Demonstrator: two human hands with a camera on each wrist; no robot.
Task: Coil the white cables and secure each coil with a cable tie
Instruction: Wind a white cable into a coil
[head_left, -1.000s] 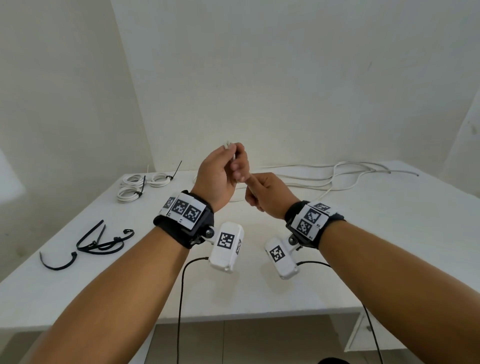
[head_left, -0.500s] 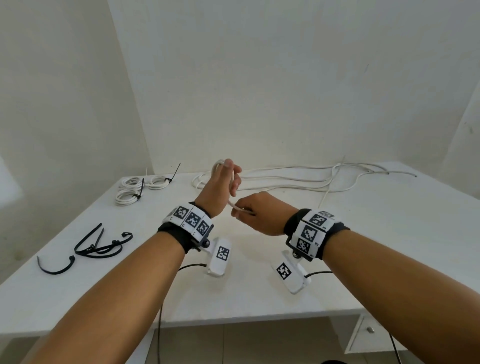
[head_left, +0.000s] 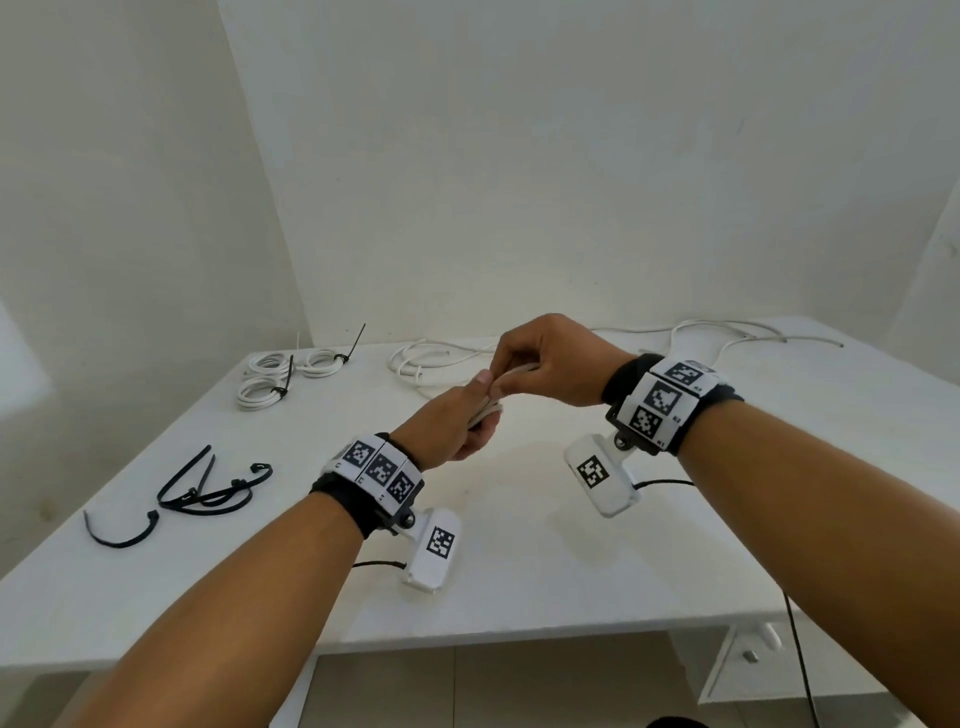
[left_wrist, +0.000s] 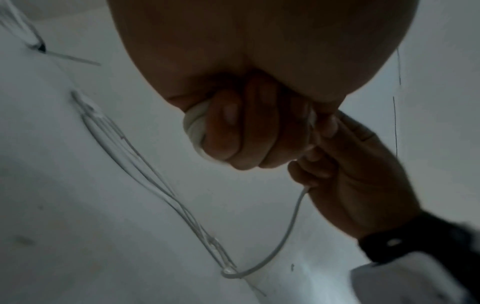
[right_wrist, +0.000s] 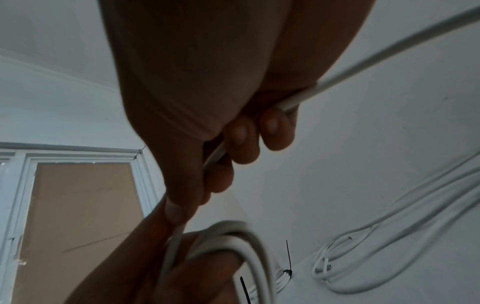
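A small coil of white cable (head_left: 487, 411) sits in my left hand (head_left: 470, 423), whose fingers curl round it above the middle of the table; in the left wrist view the coil (left_wrist: 193, 131) bulges out beside the curled fingers. Just above it, my right hand (head_left: 501, 382) pinches the free strand (right_wrist: 288, 105) of the same cable and holds it against the coil. From the right hand (left_wrist: 345, 174) the strand (left_wrist: 291, 224) hangs down to the table. Loose black cable ties (head_left: 208, 486) lie at the left.
Three tied white coils (head_left: 270, 376) lie at the back left corner. Loose white cables (head_left: 421, 364) run along the back of the white table (head_left: 571, 571) to the right (head_left: 727, 332). One more black tie (head_left: 124, 535) lies near the left edge.
My right hand has swung from below and beside the left hand up over it, carrying the strand. The left hand has dropped lower and turned with the coil.
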